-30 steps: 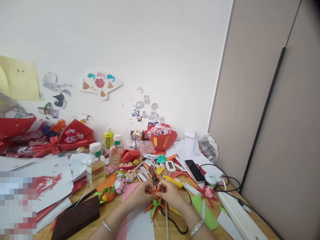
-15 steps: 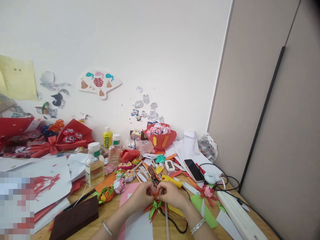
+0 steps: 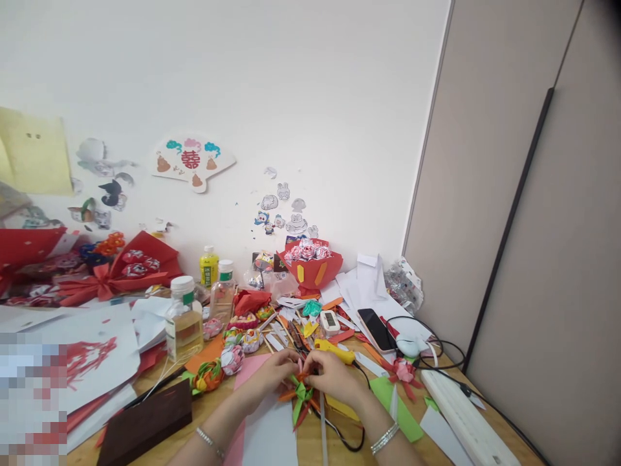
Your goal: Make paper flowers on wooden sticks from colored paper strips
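- Both hands are at the near middle of the tabletop (image 3: 204, 408), busy with one paper flower (image 3: 303, 393), green and orange with a bit of red poking out at the near side.
- Left hand (image 3: 277, 372): fingers bent in, pinching the flower's folded orange top from the left. Exact fingertip spots are kinda hidden.
- Right hand (image 3: 332, 375): same deal from the right, thumb and fingers closed on that orange bit. The two hands are nearly touching.
- Under and left of the flower there's white paper (image 3: 272, 433) with pink paper (image 3: 237, 421) poking out beside it.
- A pale stick (image 3: 323, 433) lies just right of the flower, pointing toward the near edge.
- Yellow glue gun (image 3: 334, 351) is right past the right hand, on the far side.
- Farther right: black phone (image 3: 377, 331), and a pink flower (image 3: 403, 371) just left of the white power strip (image 3: 466, 414).
- Green paper (image 3: 405, 417) sits near right; dark brown box (image 3: 145, 421) near left.
- Far middle, a red bouquet (image 3: 310, 275) stands against the wall (image 3: 310, 97).
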The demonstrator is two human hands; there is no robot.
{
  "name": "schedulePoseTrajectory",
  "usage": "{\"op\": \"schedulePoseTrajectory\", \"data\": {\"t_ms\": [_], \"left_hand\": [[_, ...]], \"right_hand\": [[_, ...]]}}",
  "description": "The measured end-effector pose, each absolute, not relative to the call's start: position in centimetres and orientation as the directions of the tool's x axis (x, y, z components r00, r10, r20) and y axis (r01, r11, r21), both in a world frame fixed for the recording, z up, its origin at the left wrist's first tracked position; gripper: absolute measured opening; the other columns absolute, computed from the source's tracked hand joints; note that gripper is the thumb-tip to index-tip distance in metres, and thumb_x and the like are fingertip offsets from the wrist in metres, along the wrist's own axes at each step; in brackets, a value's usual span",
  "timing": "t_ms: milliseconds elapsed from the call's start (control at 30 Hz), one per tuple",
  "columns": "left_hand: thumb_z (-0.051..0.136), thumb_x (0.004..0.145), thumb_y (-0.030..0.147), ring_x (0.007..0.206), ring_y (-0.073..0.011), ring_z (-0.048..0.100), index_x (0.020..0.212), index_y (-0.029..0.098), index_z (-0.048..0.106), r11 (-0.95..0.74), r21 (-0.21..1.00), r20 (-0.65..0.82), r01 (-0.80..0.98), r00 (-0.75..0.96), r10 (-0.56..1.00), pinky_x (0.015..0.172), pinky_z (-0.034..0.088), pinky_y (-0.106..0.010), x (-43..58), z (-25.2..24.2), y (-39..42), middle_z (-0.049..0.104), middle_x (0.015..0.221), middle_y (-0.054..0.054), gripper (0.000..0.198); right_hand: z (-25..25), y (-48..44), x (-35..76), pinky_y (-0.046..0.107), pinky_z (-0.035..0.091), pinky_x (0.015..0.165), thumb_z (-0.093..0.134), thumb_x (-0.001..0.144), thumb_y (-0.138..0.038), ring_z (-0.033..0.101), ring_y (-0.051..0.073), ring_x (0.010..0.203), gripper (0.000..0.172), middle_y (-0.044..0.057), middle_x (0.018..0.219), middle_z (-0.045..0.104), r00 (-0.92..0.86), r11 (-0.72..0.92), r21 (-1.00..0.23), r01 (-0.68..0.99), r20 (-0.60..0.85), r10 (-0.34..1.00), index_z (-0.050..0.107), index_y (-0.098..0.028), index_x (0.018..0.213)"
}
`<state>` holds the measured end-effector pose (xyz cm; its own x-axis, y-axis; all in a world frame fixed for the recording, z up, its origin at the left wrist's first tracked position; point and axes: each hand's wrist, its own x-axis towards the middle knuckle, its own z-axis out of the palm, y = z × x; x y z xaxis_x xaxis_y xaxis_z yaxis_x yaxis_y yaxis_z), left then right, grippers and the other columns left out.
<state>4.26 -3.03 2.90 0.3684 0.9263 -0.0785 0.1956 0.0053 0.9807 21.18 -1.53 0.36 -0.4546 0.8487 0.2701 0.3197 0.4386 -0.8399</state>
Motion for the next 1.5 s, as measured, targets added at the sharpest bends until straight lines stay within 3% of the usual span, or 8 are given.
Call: {"op": "schedulePoseTrajectory", "data": {"t_ms": [167,433,567,667,833,1200,1367,1500], "left_hand": [[0.056,0.062,0.037,0.05,-0.0085,0.041,0.067,0.019,0.046,-0.024,0.952,-0.087,0.304,0.345,0.935,0.047,0.03,-0.021,4.4,1.9,-2.7,0.042,0.056,0.008,0.022],[0.055,0.064,0.052,0.048,-0.0088,0.041,0.071,0.021,0.042,-0.015,0.961,-0.069,0.274,0.294,0.953,0.045,0.026,-0.02,4.5,2.4,-2.9,0.042,0.056,0.008,0.035],[0.055,0.066,0.048,0.054,-0.0104,0.046,0.074,0.02,0.045,-0.026,0.953,-0.065,0.303,0.287,0.956,0.047,0.03,-0.02,4.6,2.2,-2.8,0.048,0.06,0.007,0.031],[0.053,0.069,0.045,0.056,-0.011,0.048,0.074,0.019,0.046,-0.087,0.95,-0.014,0.299,0.322,0.947,0.05,0.033,-0.021,4.7,2.1,-2.8,0.051,0.06,0.006,0.027],[0.051,0.07,0.048,0.051,-0.0105,0.045,0.076,0.02,0.048,-0.162,0.941,0.058,0.297,0.33,0.942,0.049,0.033,-0.022,4.9,2.6,-3.1,0.05,0.058,0.006,0.029],[0.052,0.068,0.053,0.053,-0.0118,0.044,0.074,0.02,0.046,-0.196,0.931,0.117,0.308,0.257,0.959,0.051,0.033,-0.022,4.9,2.1,-2.5,0.044,0.054,0.007,0.033],[0.047,0.072,0.051,0.048,-0.0102,0.037,0.077,0.021,0.046,-0.221,0.915,0.143,0.338,0.242,0.96,0.048,0.028,-0.021,4.7,1.9,-2.3,0.04,0.054,0.008,0.031],[0.044,0.075,0.049,0.045,-0.01,0.035,0.077,0.021,0.045,-0.234,0.896,0.159,0.377,0.22,0.962,0.046,0.027,-0.022,4.8,1.7,-2.2,0.037,0.051,0.009,0.029]], "right_hand": [[0.8,-1.8,21.4,0.021,0.043,0.067,0.054,0.067,-0.006,0.058,0.013,0.077,0.029,-0.002,0.081,0.063,-0.511,0.482,-0.816,0.32,0.28,0.813,0.063,-0.021,0.09],[1.8,-2.1,22.1,0.027,0.042,0.078,0.052,0.075,-0.011,0.057,0.017,0.088,0.021,0.0,0.09,0.065,-0.498,0.559,-0.691,0.458,0.321,0.805,0.067,-0.025,0.079],[1.8,-2.2,22.0,0.027,0.042,0.077,0.057,0.072,-0.011,0.058,0.017,0.085,0.023,0.0,0.091,0.065,-0.507,0.549,-0.671,0.498,0.289,0.812,0.066,-0.025,0.088],[1.6,-2.1,21.8,0.026,0.041,0.078,0.055,0.071,-0.007,0.057,0.016,0.086,0.023,0.0,0.089,0.064,-0.499,0.572,-0.657,0.491,0.326,0.803,0.066,-0.024,0.083],[1.5,-1.9,21.5,0.024,0.041,0.079,0.051,0.07,0.0,0.057,0.014,0.086,0.026,-0.001,0.086,0.063,-0.507,0.615,-0.657,0.437,0.385,0.771,0.065,-0.021,0.077],[2.5,-2.6,21.6,0.025,0.041,0.079,0.055,0.074,-0.004,0.056,0.014,0.086,0.021,-0.001,0.084,0.062,-0.513,0.646,-0.641,0.416,0.421,0.748,0.065,-0.022,0.074],[2.5,-2.5,21.7,0.027,0.041,0.082,0.052,0.074,-0.006,0.057,0.017,0.092,0.031,0.001,0.097,0.064,-0.498,0.57,-0.678,0.465,0.331,0.801,0.065,-0.025,0.095],[2.0,-2.3,21.7,0.027,0.042,0.081,0.05,0.074,-0.006,0.058,0.017,0.09,0.029,0.001,0.093,0.066,-0.474,0.537,-0.689,0.487,0.307,0.825,0.066,-0.024,0.09]]}}
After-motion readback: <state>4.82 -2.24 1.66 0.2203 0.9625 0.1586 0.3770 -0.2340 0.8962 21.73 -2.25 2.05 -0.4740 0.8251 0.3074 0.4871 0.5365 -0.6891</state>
